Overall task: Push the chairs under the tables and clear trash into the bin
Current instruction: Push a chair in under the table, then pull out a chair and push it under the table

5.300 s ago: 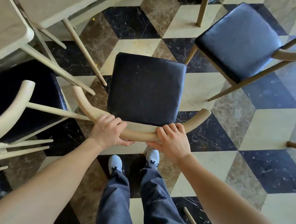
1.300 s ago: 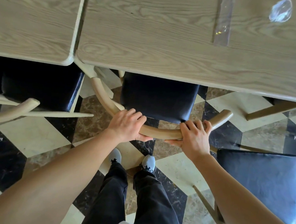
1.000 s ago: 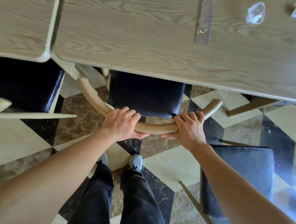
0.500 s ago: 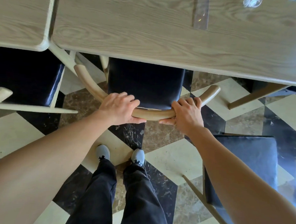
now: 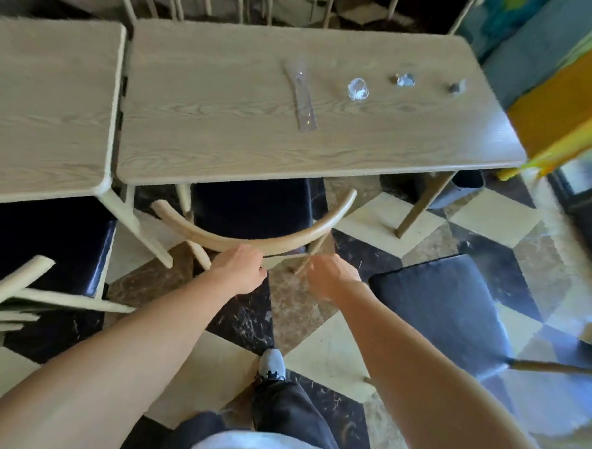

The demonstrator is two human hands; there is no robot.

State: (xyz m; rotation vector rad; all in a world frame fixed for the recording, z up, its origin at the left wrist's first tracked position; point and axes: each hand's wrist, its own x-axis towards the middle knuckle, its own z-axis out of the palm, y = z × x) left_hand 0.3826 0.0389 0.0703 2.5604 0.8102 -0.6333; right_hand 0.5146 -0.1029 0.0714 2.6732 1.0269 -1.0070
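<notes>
Table: pale wood, matt, grain showing. Chair: smooth light-wood back rail w/ black seat, looks like leather, slight sheen. Floor: polished stone tiles, veined, glossy. Wrappers on table: clear crinkly plastic; strip also clear plastic.

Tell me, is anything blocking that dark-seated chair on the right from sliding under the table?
Nothing visible blocks it. The chair on the right faces bare floor before the table. The table leg stands off to the side, near the bin, and the pushed-in chair fills the neighbouring spot.
</notes>
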